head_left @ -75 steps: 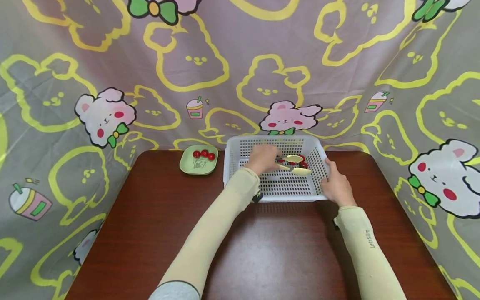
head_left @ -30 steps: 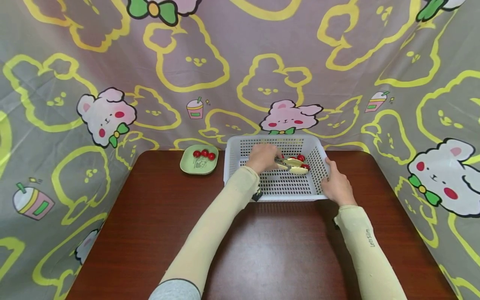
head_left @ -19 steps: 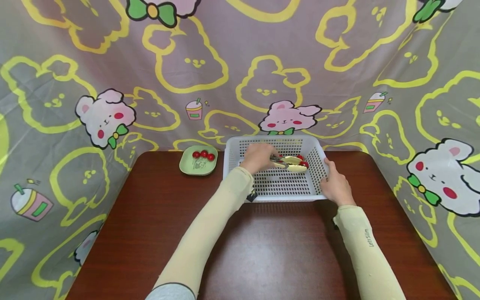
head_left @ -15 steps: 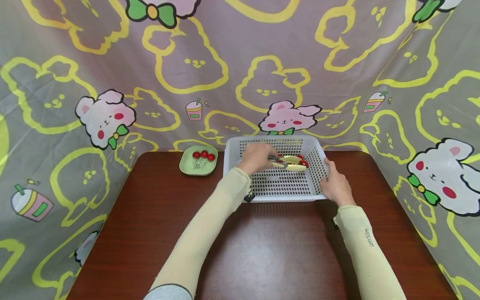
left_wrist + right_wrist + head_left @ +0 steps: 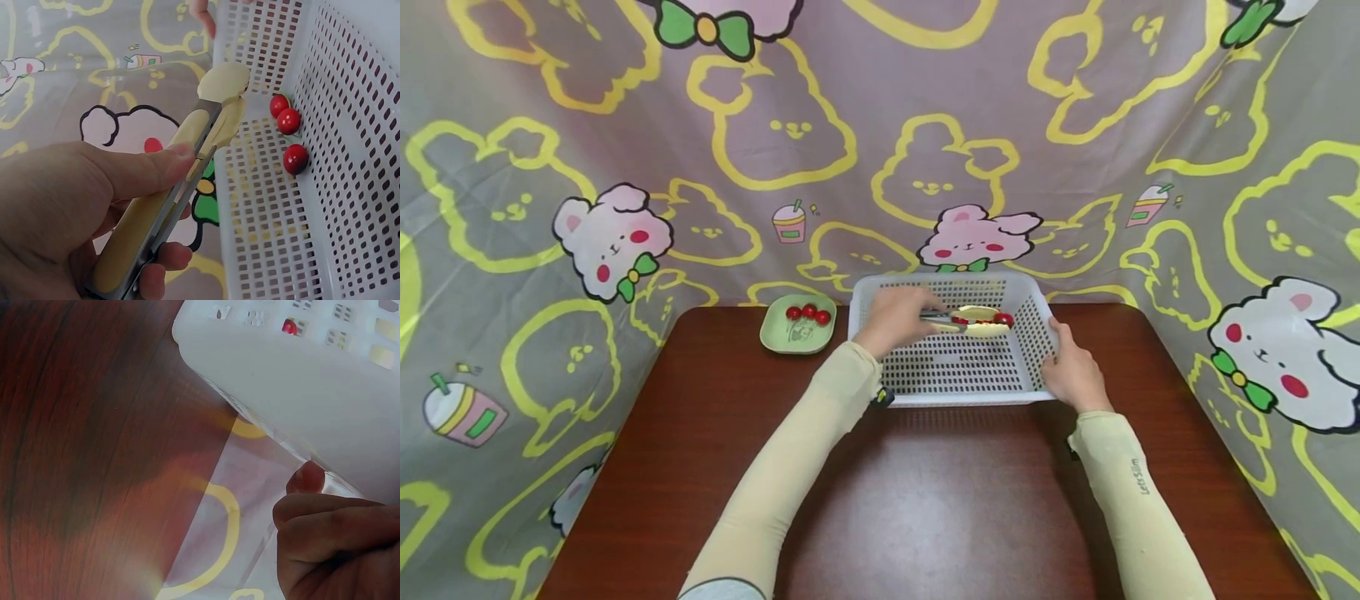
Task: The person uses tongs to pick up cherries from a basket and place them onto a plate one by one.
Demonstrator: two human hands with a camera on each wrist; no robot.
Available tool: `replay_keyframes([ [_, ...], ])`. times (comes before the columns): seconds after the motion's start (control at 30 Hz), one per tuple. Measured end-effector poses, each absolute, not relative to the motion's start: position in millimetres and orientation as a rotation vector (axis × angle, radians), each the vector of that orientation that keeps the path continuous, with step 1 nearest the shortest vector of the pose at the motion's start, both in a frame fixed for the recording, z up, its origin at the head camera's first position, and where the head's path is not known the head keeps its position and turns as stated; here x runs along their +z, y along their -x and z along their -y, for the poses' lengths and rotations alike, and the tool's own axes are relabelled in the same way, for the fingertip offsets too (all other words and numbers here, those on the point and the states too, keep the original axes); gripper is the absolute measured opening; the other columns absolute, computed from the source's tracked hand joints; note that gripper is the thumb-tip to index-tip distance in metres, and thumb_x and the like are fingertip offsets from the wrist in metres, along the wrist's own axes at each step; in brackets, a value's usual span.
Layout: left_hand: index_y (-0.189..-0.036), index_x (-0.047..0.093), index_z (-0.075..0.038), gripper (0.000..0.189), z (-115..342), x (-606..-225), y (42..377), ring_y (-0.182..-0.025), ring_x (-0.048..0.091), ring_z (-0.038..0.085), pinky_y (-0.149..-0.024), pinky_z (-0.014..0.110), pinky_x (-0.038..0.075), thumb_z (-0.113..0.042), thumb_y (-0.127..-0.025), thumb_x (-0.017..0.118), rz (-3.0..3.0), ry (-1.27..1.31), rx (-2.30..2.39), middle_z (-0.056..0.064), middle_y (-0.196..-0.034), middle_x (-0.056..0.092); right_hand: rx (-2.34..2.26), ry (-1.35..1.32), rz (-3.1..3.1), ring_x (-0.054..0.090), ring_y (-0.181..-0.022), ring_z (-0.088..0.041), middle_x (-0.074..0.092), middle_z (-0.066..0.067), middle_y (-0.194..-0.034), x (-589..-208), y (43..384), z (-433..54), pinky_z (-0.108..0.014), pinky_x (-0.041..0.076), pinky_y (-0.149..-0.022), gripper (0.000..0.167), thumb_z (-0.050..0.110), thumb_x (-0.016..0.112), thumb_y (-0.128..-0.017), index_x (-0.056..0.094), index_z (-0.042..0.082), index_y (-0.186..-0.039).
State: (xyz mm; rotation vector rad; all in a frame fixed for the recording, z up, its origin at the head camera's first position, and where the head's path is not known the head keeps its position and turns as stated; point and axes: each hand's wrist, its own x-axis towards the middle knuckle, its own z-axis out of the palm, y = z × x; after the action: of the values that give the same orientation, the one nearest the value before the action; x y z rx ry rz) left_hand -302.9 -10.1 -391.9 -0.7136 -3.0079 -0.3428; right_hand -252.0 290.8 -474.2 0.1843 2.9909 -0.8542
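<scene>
My left hand [image 5: 898,317] grips a pair of tongs [image 5: 147,219] with cream grips and cream scoop-shaped tips [image 5: 985,330]. They are held over the white perforated basket [image 5: 955,398]. Several small red fruits, cherries or cherry tomatoes, are in the basket; three show in the left wrist view, including one red fruit [image 5: 295,159] near the wall. In the head view one red fruit [image 5: 1003,318] shows at the tongs' tips; whether the tips clasp any fruit I cannot tell. My right hand [image 5: 1075,367] holds the basket's right end, fingers curled at the rim.
A light green plate [image 5: 797,336] with three red fruits stands left of the basket on the dark wooden table [image 5: 917,500]. A patterned curtain [image 5: 820,100] rises behind the table and on both sides.
My left hand has moved left with the tongs, whose tips came together more and then spread slightly. My right hand keeps its hold on the basket.
</scene>
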Motion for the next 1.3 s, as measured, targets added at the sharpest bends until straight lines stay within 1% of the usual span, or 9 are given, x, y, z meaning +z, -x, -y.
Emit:
replay_keyframes([
  [0.13, -0.128, 0.073, -0.037, 0.038, 19.0, -388.1, 301.0, -0.122, 0.065, 0.016, -0.088, 0.037, 0.05, -0.038, -0.091, 0.08, 3.01, 0.712, -0.375, -0.013, -0.136, 0.068, -0.849, -0.179, -2.996, 0.059, -0.078, -0.037, 0.06, -0.039, -0.121, -475.6, 252.0, -291.4, -0.04, 0.041, -0.062, 0.07, 0.013, 0.044, -0.1, 0.018, 0.014, -0.165],
  [0.2, -0.129, 0.073, -0.036, 0.039, 23.2, -386.1, 300.2, -0.121, 0.066, 0.015, -0.085, 0.036, 0.05, -0.038, -0.091, 0.08, 3.006, 0.712, -0.391, -0.012, -0.137, 0.068, -0.851, -0.172, -3.0, 0.059, -0.078, -0.037, 0.059, -0.039, -0.121, -475.9, 252.2, -291.7, -0.04, 0.041, -0.061, 0.07, 0.013, 0.044, -0.1, 0.018, 0.014, -0.165],
  [0.3, -0.13, 0.073, -0.036, 0.039, 29.3, -383.0, 298.7, -0.11, 0.068, 0.014, -0.076, 0.035, 0.05, -0.038, -0.091, 0.079, 2.997, 0.716, -0.399, -0.01, -0.138, 0.068, -0.853, -0.168, -3.01, 0.058, -0.076, -0.037, 0.06, -0.04, -0.12, -475.5, 252.4, -292.1, -0.04, 0.041, -0.06, 0.07, 0.012, 0.044, -0.1, 0.018, 0.014, -0.165],
  [0.37, -0.131, 0.072, -0.036, 0.04, 33.1, -381.9, 297.4, -0.108, 0.068, 0.014, -0.075, 0.035, 0.05, -0.04, -0.092, 0.078, 2.993, 0.717, -0.388, -0.01, -0.139, 0.068, -0.852, -0.173, -3.01, 0.058, -0.076, -0.037, 0.059, -0.04, -0.121, -475.6, 252.3, -292.4, -0.04, 0.041, -0.06, 0.07, 0.012, 0.043, -0.099, 0.018, 0.014, -0.165],
  [0.53, -0.132, 0.07, -0.039, 0.041, 42.4, -381.5, 293.0, -0.12, 0.065, 0.016, -0.088, 0.039, 0.049, -0.042, -0.092, 0.078, 2.999, 0.696, -0.363, -0.011, -0.137, 0.068, -0.846, -0.173, -3.01, 0.06, -0.079, -0.038, 0.059, -0.04, -0.124, -476.3, 252.3, -292.3, -0.042, 0.042, -0.062, 0.07, 0.012, 0.043, -0.099, 0.018, 0.014, -0.165],
  [0.6, -0.132, 0.07, -0.04, 0.041, 45.6, -381.5, 291.2, -0.122, 0.065, 0.018, -0.089, 0.041, 0.049, -0.043, -0.092, 0.078, 3.0, 0.688, -0.362, -0.011, -0.137, 0.068, -0.849, -0.166, -3.011, 0.06, -0.08, -0.038, 0.059, -0.039, -0.125, -476.6, 252.4, -292.1, -0.042, 0.042, -0.062, 0.07, 0.013, 0.043, -0.1, 0.018, 0.014, -0.165],
  [0.83, -0.13, 0.072, -0.039, 0.039, 55.5, -379.9, 284.8, -0.124, 0.065, 0.022, -0.078, 0.042, 0.05, -0.042, -0.092, 0.078, 2.976, 0.658, -0.381, -0.009, -0.139, 0.068, -0.858, -0.161, -3.007, 0.059, -0.079, -0.038, 0.059, -0.039, -0.123, -474.8, 252.9, -291.5, -0.04, 0.041, -0.062, 0.07, 0.013, 0.043, -0.1, 0.018, 0.014, -0.165],
  [1.1, -0.129, 0.074, -0.037, 0.038, 68.9, -381.8, 278.6, -0.122, 0.066, 0.02, -0.083, 0.045, 0.05, -0.04, -0.091, 0.079, 2.939, 0.636, -0.413, -0.007, -0.135, 0.07, -0.856, -0.155, -2.995, 0.059, -0.08, -0.038, 0.059, -0.039, -0.122, -472.9, 253.9, -289.9, -0.04, 0.041, -0.062, 0.07, 0.013, 0.042, -0.1, 0.017, 0.014, -0.165],
  [1.3, -0.129, 0.074, -0.036, 0.038, 80.6, -380.8, 274.5, -0.127, 0.065, 0.023, -0.08, 0.045, 0.051, -0.041, -0.092, 0.078, 2.923, 0.628, -0.412, -0.001, -0.143, 0.065, -0.847, -0.158, -3.008, 0.06, -0.08, -0.039, 0.059, -0.04, -0.122, -474.2, 253.3, -291.0, -0.041, 0.042, -0.062, 0.07, 0.013, 0.042, -0.099, 0.018, 0.013, -0.165],
])
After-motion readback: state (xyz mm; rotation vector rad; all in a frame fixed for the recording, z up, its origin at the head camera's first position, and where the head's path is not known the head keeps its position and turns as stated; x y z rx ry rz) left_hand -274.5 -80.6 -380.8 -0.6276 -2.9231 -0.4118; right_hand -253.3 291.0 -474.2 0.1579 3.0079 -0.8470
